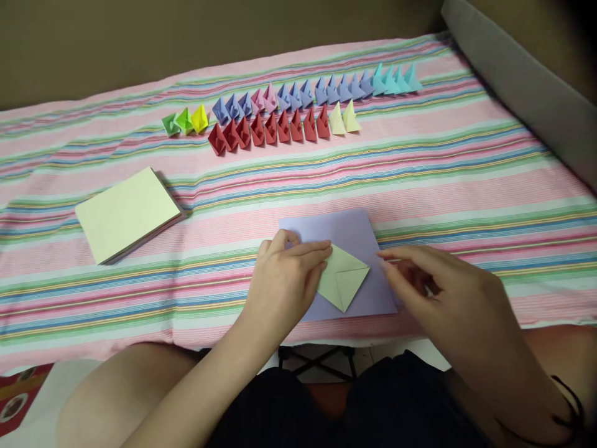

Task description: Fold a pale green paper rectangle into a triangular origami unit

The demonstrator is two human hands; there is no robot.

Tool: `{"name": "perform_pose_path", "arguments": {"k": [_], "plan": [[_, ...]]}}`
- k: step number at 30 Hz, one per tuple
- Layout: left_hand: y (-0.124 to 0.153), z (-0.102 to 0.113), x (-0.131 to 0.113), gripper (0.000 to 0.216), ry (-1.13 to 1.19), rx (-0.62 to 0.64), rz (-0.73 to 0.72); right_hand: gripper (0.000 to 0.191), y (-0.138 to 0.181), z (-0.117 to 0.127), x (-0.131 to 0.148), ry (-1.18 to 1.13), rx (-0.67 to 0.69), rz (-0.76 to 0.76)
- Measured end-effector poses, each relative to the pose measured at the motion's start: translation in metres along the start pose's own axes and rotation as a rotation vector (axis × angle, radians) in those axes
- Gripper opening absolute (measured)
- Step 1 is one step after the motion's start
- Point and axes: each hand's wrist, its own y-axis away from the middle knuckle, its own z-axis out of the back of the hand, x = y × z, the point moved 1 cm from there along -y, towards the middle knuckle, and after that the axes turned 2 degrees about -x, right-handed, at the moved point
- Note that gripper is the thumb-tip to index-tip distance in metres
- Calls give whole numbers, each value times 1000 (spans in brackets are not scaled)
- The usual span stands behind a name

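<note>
A pale yellow-green folded paper (342,280) lies on a lavender sheet (336,227) near the front edge of the cloth. It has a kite-like outline, and creases run across its face. My left hand (291,270) grips its left part, fingertips resting on top; the hand covers that end. Just beyond the paper's right corner, over the edge of the lavender sheet, is my right hand (433,283). Its thumb and forefinger are curved towards each other with a small gap between the tips, and I see nothing held in them.
A stack of pale yellow paper (130,214) lies to the left. Across the back stand rows of folded paper pieces, among them red ones (270,129), blue-violet ones (293,96), turquoise ones (396,81) and a yellow one (199,118). A grey padded edge (517,90) borders the striped cloth (466,180) at right.
</note>
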Motion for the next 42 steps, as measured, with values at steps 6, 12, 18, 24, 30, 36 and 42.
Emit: {"name": "perform_pose_path", "arguments": {"k": [6, 12, 18, 24, 30, 36, 42], "plan": [[0, 0, 0, 25, -6, 9, 7, 6, -10, -14, -10, -103, 146, -56], [0, 1, 0, 25, 0, -3, 0, 9, -12, -20, -7, -56, 191, -82], [0, 0, 0, 24, 4, -8, -2, 14, -14, -22, -6, 29, 205, -87], [-1, 0, -1, 24, 1, -1, 7, 14, -10, -25, -4, 167, 219, -58], [-1, 0, 0, 24, -8, -2, 1, 14, -11, -15, -13, 106, 198, -105], [0, -1, 1, 24, -8, -2, -5, 14, -13, -15, -12, -81, 256, -108], [0, -1, 1, 24, -7, -2, -10, 4, -13, -25, -14, -91, 228, -162]]}}
